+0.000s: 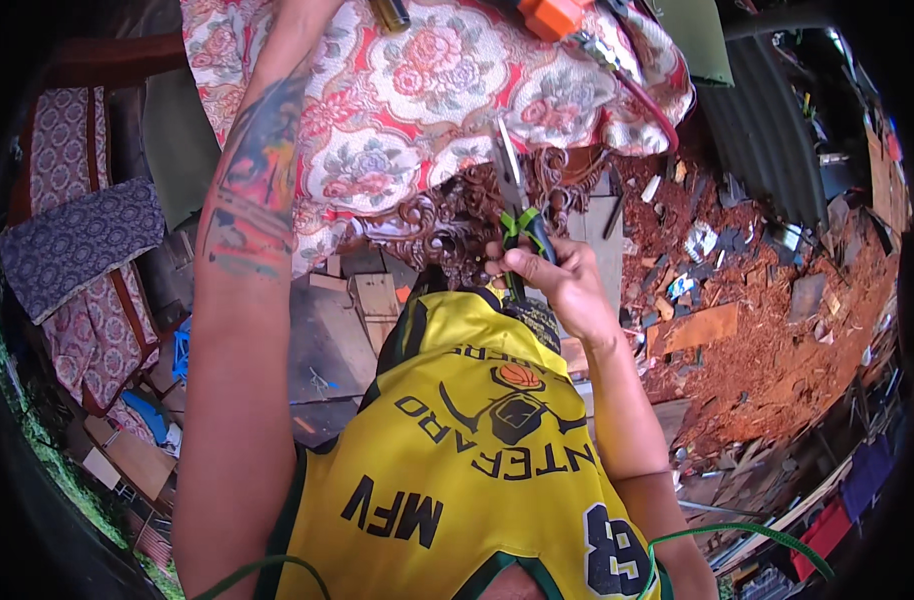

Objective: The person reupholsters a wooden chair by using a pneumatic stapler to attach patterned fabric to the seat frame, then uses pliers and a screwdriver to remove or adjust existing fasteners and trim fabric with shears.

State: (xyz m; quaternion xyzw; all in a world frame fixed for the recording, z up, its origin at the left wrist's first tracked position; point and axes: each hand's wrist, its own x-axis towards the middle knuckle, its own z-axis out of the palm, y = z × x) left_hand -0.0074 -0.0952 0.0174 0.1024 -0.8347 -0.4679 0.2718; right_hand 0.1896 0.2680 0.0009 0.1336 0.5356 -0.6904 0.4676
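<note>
My right hand [567, 275] is closed around the green and black handles of a pair of scissors [510, 170]. Their metal blades point up and away from me, the tips over the near edge of a floral fabric [442, 70]. This red and cream cloth lies over a piece of furniture with a carved dark wood edge [447, 225]. My left arm stretches far forward across the cloth's left side. Only the base of my left hand [312, 20] shows at the top edge; its fingers are cut off from view.
On the cloth's far side lie an orange tool [554, 15] with a metal fitting and red hose [647, 105], and a dark yellowish cylindrical object [390, 14]. Scraps and wood pieces litter the reddish ground [747, 330] at right. Patterned upholstered furniture [82, 240] stands left.
</note>
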